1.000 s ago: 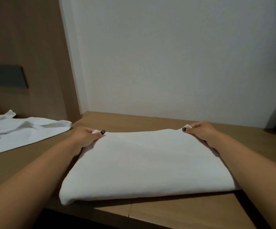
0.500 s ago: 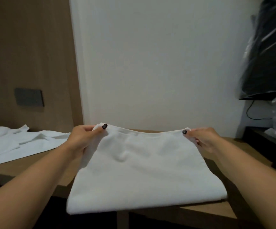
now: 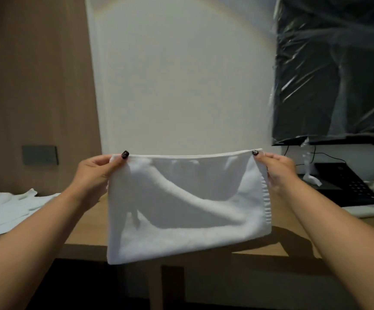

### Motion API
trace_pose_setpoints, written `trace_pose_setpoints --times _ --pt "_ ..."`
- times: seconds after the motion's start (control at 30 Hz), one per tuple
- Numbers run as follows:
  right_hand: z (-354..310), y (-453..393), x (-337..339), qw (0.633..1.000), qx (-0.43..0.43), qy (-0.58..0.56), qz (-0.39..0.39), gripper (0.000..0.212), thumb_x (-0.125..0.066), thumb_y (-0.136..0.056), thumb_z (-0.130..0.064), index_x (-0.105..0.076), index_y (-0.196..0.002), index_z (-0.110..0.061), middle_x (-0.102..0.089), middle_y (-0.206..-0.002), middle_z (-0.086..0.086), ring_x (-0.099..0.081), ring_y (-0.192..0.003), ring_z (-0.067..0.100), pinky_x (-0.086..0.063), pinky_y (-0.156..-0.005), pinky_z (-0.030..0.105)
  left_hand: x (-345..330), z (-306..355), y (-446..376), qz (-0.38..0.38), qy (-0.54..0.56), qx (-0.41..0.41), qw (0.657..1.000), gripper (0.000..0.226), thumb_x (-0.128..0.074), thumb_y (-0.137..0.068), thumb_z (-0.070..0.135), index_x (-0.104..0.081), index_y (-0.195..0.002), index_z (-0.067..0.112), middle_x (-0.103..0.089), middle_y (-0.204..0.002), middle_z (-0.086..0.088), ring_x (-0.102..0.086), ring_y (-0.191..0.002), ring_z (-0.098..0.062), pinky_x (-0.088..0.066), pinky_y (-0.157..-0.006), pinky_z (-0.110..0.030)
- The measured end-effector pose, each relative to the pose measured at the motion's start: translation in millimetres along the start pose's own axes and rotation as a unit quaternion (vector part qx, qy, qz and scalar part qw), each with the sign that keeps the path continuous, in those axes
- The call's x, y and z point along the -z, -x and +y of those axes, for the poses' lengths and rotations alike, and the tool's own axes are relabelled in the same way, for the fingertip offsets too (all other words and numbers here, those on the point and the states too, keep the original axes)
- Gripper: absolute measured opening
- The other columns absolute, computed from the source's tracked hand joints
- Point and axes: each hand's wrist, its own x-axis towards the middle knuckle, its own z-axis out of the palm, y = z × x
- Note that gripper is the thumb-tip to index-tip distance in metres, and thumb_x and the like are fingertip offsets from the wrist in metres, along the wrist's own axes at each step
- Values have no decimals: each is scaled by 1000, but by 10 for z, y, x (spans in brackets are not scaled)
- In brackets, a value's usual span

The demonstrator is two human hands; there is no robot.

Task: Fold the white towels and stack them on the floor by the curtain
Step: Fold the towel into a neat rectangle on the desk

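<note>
Head view shows two bare forearms reaching forward. One folded white towel (image 3: 188, 206) hangs in the air above the front edge of the wooden counter (image 3: 293, 240), stretched between two hands. Left hand (image 3: 94, 173) has its grip pinched on the top left corner, right hand (image 3: 275, 171) on the top right. One loose white towel pile (image 3: 6, 209) lies on the counter at far left. Beyond, one plastic-wrapped dark screen (image 3: 333, 70) hangs on the wall.

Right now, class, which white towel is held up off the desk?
The folded towel in the middle, pinched at its top corners by the left hand and right hand. The other towels lie crumpled on the desk, far left.
</note>
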Motion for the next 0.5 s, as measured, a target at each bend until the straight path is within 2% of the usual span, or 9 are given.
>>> trace_pose_setpoints --times 0.1,0.17,0.23,0.27,0.37,0.4,0.5 --pt "-167 99 74 1000 28 5 6 10 -80 -78 -14 -73 -84 -9 -72 -74 5 -65 -68 17 -55 -73 33 -67 122 72 43 34 -15 998 14 -70 -84 25 -72 -86 11 -72 -66 3 -63 -53 -7 -54 -51 -20" --pt "-271 152 80 999 37 18 5 13 -82 -75 -16 -74 -82 -9 -73 -84 11 -66 -78 23 -56 -80 38 -70 151 77 74 26 -12 997 16 -74 -81 30 -72 -81 14 -70 -61 4 -58 -48 -7 -49 -46 -18" --pt "-317 182 78 998 45 41 4 12 -82 -76 -16 -73 -82 -10 -72 -79 8 -66 -73 21 -57 -79 35 -53 97 49 86 11 -10 996 19 -76 -77 34 -72 -78 16 -69 -60 6 -55 -48 -6 -45 -46 -16" --pt "-304 196 71 997 48 58 8 11 -81 -77 -16 -72 -80 -10 -71 -74 6 -66 -69 19 -56 -77 33 -41 45 31 87 7 -8 996 16 -77 -78 32 -72 -79 16 -69 -61 8 -56 -52 -6 -47 -50 -16" --pt "-145 221 60 994 36 105 22 13 -80 -78 -13 -68 -74 -11 -67 -61 -3 -63 -56 8 -54 -63 19 -17 -219 -17 91 -25 -9 995 10 -78 -81 25 -75 -82 16 -73 -69 7 -63 -71 -11 -52 -75 -27" --pt "-47 205 59 992 29 120 29 15 -80 -78 -12 -66 -72 -10 -67 -60 -2 -62 -55 8 -52 -61 18 -9 -339 -24 93 -42 -6 995 9 -78 -81 25 -76 -83 16 -73 -70 8 -63 -76 -12 -51 -79 -29" --pt "330 121 55 981 -10 187 57 24 -79 -79 -14 -61 -64 -12 -59 -68 3 -57 -69 18 -44 -70 27 18 -829 -83 104 -84 31 991 7 -79 -79 25 -77 -81 18 -73 -70 7 -62 -79 -15 -49 -80 -31"
